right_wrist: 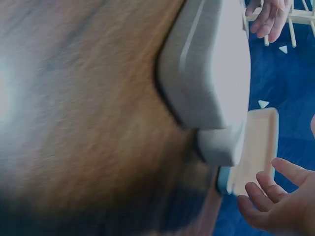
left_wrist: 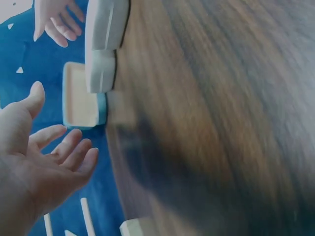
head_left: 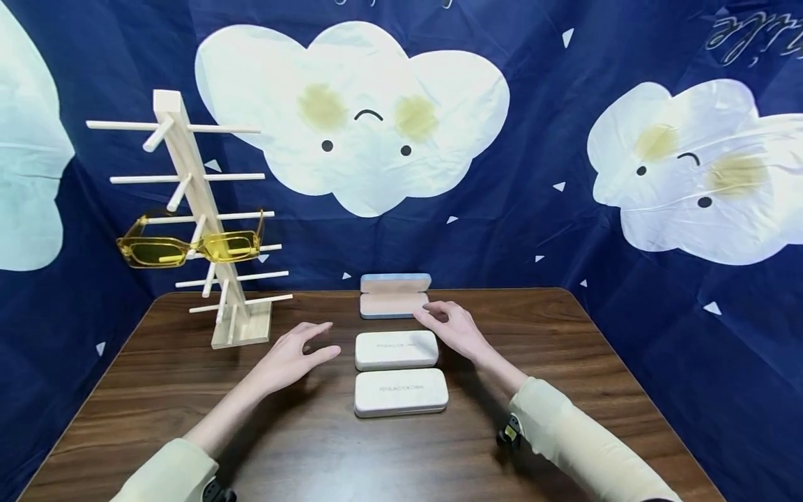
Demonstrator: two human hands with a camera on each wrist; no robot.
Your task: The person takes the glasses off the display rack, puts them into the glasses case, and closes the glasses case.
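An open blue glasses case (head_left: 394, 304) with a pale pink lining stands at the back middle of the table. My right hand (head_left: 459, 330) reaches to its right front corner, fingers loosely bent and holding nothing. Two closed white glasses cases lie in front of it, a farther one (head_left: 396, 348) and a nearer one (head_left: 401, 390). My left hand (head_left: 295, 357) hovers left of the white cases with thumb and fingers spread apart. In the left wrist view its palm and fingers (left_wrist: 74, 155) hold nothing.
A wooden rack (head_left: 194, 167) with several pegs stands at the back left. Yellow-framed glasses (head_left: 157, 252) hang on its pegs. A blue cloth (head_left: 533, 209) printed with clouds rises behind the brown table (head_left: 314, 446) and along its sides.
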